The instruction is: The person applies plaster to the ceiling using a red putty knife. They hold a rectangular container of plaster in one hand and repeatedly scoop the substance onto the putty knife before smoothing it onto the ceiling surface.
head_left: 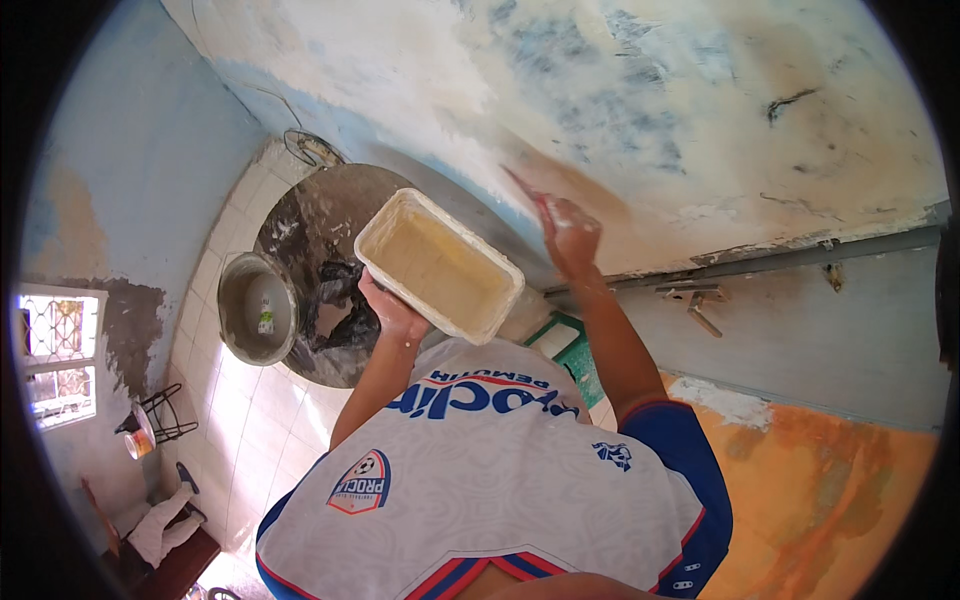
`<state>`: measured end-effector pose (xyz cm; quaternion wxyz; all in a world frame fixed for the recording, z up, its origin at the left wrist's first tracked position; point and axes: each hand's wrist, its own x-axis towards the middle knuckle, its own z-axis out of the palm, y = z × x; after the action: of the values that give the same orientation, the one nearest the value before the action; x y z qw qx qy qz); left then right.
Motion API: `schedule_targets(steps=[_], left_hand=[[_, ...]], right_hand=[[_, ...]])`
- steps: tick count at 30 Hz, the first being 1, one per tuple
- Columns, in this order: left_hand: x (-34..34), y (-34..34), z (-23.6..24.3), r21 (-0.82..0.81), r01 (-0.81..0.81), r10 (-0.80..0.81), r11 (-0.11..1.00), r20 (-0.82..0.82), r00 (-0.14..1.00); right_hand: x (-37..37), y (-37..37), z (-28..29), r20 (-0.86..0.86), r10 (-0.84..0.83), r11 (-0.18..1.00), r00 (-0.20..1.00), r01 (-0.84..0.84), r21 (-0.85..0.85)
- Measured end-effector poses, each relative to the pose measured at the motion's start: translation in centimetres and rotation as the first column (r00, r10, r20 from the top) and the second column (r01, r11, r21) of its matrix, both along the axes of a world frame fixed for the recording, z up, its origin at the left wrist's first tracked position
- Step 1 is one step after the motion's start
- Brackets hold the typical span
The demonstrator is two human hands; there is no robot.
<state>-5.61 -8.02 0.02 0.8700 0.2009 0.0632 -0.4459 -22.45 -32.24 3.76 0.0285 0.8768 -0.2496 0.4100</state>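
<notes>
Left hand (395, 312): grip closed on the tub (497, 302), supporting it from its near left side, fingers partly hidden beneath. Tub is oblong and off-white, held in front of the chest, over the right part of the round table (372, 184) as seen from above. Opening faces up toward the head. Long axis runs obliquely, from upper left to lower right of the view. Contents: pale cream-yellow material over the bottom and inner sides; depth cannot be told. Rim crusted with the same pale stuff.

Right hand (572, 235): raised at the wall (700, 120), grip clenched around a thin tool (522, 186). Tool appears nearly edge-on; its free end points to upper left, long axis slanting down right into the fist. Contact between tool and wall cannot be made out. White smears on the fingers. Wall is patchy cream, white and blue, with dark marks.

Second container: round grey bucket (238, 305), at the table's left side, mouth up; a small white-and-green patch shows inside, nature unclear. Crumpled black plastic (345, 288) lies on the table. Pale tiled floor (235, 410) below.
</notes>
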Motion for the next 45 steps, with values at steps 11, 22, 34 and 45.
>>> schedule_targets(steps=[11,22,34,45], left_hand=[[-0.6,1.6,-1.5,-0.079,-0.011,0.011,0.997,0.006,1.000],[0.7,1.5,0.5,-0.094,-0.085,0.087,0.992,0.016,0.996],[1.5,2.4,-2.7,-0.187,-0.088,0.101,0.978,0.060,0.993],[2.4,3.8,-4.3,-0.164,-0.151,0.155,0.975,0.007,0.988]], right_hand=[[-2.9,-0.1,7.0,0.292,-0.263,0.952,0.920,0.198,0.234],[7.6,-1.8,-7.2,-0.077,-0.203,0.877,0.976,0.216,0.430],[0.8,1.5,-8.2,0.045,-0.246,0.749,0.968,0.160,0.643],[-0.1,-1.1,-8.8,0.050,-0.504,0.490,0.862,0.238,0.839]])
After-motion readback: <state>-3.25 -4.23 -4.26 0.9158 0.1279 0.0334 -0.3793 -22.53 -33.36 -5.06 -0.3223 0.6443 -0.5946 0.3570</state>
